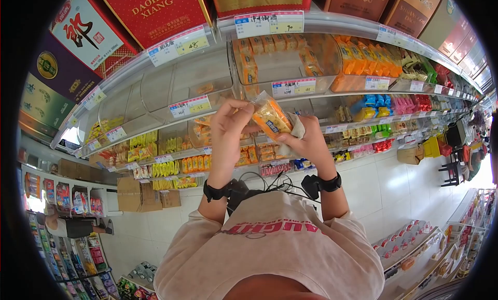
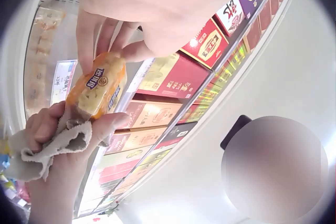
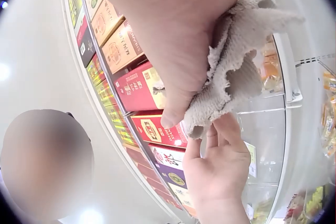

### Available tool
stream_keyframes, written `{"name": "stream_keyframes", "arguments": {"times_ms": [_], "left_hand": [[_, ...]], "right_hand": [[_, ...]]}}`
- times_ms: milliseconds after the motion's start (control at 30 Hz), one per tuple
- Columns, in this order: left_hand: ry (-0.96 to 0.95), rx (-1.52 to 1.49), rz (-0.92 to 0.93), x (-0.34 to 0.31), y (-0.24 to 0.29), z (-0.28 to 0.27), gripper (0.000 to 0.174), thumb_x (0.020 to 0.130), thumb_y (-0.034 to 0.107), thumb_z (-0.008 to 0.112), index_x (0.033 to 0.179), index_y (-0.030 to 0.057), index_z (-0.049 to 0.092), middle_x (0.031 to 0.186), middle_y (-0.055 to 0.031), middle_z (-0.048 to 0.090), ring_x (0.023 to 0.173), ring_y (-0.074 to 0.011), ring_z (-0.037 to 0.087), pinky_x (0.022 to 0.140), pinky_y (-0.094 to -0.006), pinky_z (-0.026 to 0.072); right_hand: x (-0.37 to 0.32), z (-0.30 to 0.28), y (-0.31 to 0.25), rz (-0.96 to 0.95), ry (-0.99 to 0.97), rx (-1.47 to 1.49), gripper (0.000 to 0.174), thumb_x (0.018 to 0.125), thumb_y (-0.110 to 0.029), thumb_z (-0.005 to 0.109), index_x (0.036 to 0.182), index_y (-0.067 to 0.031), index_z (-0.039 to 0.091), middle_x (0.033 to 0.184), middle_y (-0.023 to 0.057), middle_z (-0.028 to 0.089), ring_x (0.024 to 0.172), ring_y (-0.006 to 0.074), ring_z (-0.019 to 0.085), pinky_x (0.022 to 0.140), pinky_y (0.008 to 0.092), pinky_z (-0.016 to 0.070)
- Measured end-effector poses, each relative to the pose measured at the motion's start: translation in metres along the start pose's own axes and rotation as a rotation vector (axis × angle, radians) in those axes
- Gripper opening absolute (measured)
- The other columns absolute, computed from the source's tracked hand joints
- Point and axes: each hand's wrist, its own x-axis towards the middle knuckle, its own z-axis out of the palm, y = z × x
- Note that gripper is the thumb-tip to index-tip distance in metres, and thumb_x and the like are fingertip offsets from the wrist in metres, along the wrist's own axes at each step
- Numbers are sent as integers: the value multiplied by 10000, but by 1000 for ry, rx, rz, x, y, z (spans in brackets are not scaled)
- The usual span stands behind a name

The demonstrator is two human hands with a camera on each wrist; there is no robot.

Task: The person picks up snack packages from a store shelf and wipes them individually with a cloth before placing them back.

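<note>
A snack cake in an orange and clear wrapper (image 1: 271,118) is held up between both hands, in front of the shelf. My left hand (image 1: 231,126) pinches one end of it with thumb and fingers, as the left wrist view shows from above the pack (image 2: 100,85). My right hand (image 1: 309,142) grips the other end, thumb laid along the wrapper. Bunched in the right hand is a greyish-white knitted cloth (image 3: 233,69), which presses against the pack's end. In the right wrist view the cloth hides the pack.
Behind the hands, a clear shelf bin (image 1: 290,87) holds similar orange packs around its sides. Boxed bottles (image 1: 150,15) line the shelf above. Lower tiers hold colourful wrapped snacks (image 1: 376,105). Cardboard (image 1: 140,193) lies on the floor to the left. Another person's legs (image 1: 85,227) show at far left.
</note>
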Motion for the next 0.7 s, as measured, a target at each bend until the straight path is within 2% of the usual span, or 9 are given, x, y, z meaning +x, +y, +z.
{"name": "stream_keyframes", "arguments": {"times_ms": [100,200,300,400,500,600,700], "left_hand": [[8,65,42,2,0,1,184,979,116,687,1138,24,678,1130,-72,709,1030,-119,672,840,-272,585],[-104,102,82,-2,11,19,287,952,51,718,1227,-13,663,1165,-75,691,1042,-119,650,897,-274,555],[-210,44,-47,-1,6,11,373,928,19,747,1281,-44,640,1166,-81,688,1044,-126,650,898,-288,559],[-101,23,12,0,-4,13,353,946,63,748,1259,-61,642,1170,-82,689,1031,-118,651,891,-281,558],[-59,32,7,1,-3,14,353,955,77,741,1268,-53,642,1166,-78,689,1021,-112,651,862,-270,562],[-52,30,13,1,-5,15,356,961,86,736,1275,-48,639,1161,-71,691,1017,-104,649,861,-263,554],[-78,23,-11,1,-4,13,362,960,82,734,1284,-45,635,1156,-61,691,1017,-100,647,859,-270,553]], "right_hand": [[-3,-4,0,31,-48,-50,521,778,-418,869,1055,4,741,894,208,721,848,425,656,834,448,510],[-4,-6,-5,-97,-41,-171,534,798,-402,861,1100,19,729,871,190,723,799,329,668,820,406,520],[-4,-3,-11,99,-5,221,539,870,-371,811,1192,42,687,858,160,716,790,192,641,798,346,524],[-3,-1,-17,136,54,387,495,951,-312,728,1267,58,638,843,119,701,797,112,608,766,298,521],[-4,1,-27,144,81,518,434,994,-269,663,1279,56,626,840,97,686,768,118,594,727,312,516],[0,-4,-19,79,21,324,331,987,-228,672,1166,50,668,792,82,666,717,108,569,672,322,500],[-5,-7,-14,125,-1,281,259,970,-205,689,1034,45,683,747,81,647,660,104,547,620,324,478]]}}
